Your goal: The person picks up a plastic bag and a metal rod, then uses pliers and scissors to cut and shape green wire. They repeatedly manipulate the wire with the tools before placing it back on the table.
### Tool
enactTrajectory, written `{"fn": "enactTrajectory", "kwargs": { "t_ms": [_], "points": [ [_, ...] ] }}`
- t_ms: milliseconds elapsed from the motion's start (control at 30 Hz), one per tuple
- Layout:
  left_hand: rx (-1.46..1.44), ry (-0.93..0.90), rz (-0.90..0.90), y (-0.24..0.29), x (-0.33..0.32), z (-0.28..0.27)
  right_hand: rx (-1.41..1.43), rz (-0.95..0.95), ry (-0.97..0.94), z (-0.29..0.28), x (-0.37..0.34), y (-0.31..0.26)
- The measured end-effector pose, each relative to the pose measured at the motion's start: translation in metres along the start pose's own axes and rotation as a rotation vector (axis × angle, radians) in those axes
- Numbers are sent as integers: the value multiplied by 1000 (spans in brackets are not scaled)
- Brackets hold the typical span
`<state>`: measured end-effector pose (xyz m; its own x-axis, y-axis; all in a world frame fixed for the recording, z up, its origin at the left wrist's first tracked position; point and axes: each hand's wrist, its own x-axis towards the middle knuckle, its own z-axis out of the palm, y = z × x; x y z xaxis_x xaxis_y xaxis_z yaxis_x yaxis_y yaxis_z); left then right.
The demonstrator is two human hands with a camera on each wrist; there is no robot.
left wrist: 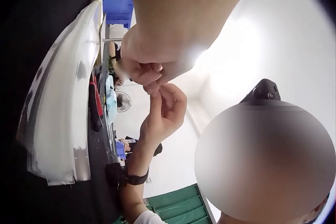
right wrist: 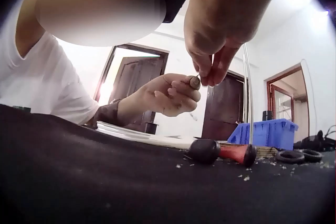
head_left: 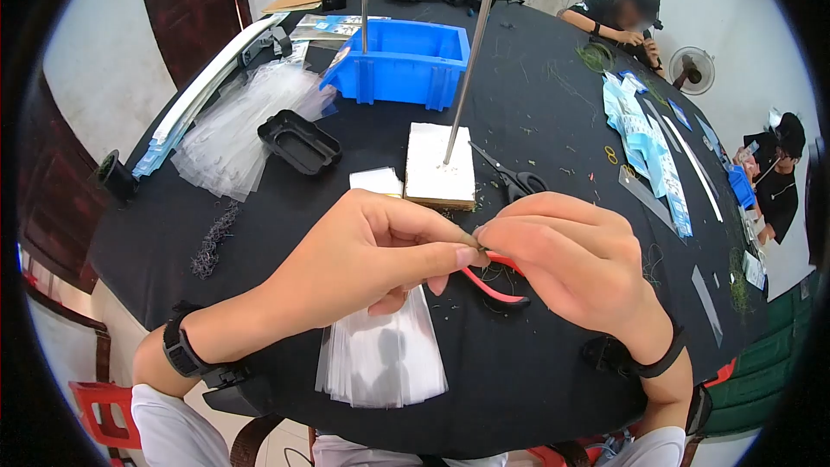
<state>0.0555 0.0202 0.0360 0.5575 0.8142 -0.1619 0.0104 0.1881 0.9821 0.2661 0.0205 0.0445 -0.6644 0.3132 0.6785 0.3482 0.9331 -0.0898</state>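
Note:
Over the table, the thumb and fingertips of my left hand (head_left: 380, 246) pinch a tiny thin dark piece (right wrist: 197, 77). The fingertips of my right hand (head_left: 575, 259) meet the left ones and pinch at the same piece; it is mostly hidden, and I cannot tell its kind. Below the hands lies a tool with red, black-ended handles (head_left: 497, 292), its head covered by the hands. A stack of clear plastic sleeves (head_left: 385, 359) lies near the table's front edge, partly beneath the left hand.
Beyond the hands, a metal rod stands in a white-topped block (head_left: 439, 151), beside black scissors (head_left: 523, 183). Further back are a black tray (head_left: 300, 140), more clear sleeves (head_left: 242, 125) and a blue bin (head_left: 402, 60). Blue packaging (head_left: 644, 134) lies right; other people sit beyond.

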Motion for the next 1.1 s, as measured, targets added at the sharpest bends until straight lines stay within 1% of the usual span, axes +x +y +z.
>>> {"fn": "enactTrajectory", "kwargs": {
  "t_ms": [67, 167, 267, 467, 500, 600, 667, 767, 867, 967, 1100],
  "points": [
    [-91, 27, -16, -6, 2, 1, 7, 20, -2, 1, 0, 4],
    [-155, 50, -14, -14, 3, 2, 84, 186, -13, 2, -3, 4],
    [-157, 90, -28, -17, 3, 2, 142, 306, -33, 3, -3, 0],
    [-164, 89, -23, -23, 3, 4, 114, 223, -69, 5, -3, 3],
    [-174, 80, -26, -23, 3, 5, 113, 236, -74, 5, -4, 3],
    [-76, 126, 27, -23, 1, 9, 115, 281, -90, 5, -5, 2],
    [9, 147, 97, -22, -1, 10, 126, 321, -102, 4, -4, 1],
    [93, 180, 192, -21, -3, 11, 191, 376, -57, 5, -5, 1],
    [148, 230, 280, -23, -4, 12, 291, 483, -55, 6, -6, -3],
    [173, 257, 323, -26, -4, 12, 299, 483, -45, 7, -7, -3],
    [198, 260, 355, -27, -3, 13, 202, 378, -54, 6, -7, 0]
  ]
}}
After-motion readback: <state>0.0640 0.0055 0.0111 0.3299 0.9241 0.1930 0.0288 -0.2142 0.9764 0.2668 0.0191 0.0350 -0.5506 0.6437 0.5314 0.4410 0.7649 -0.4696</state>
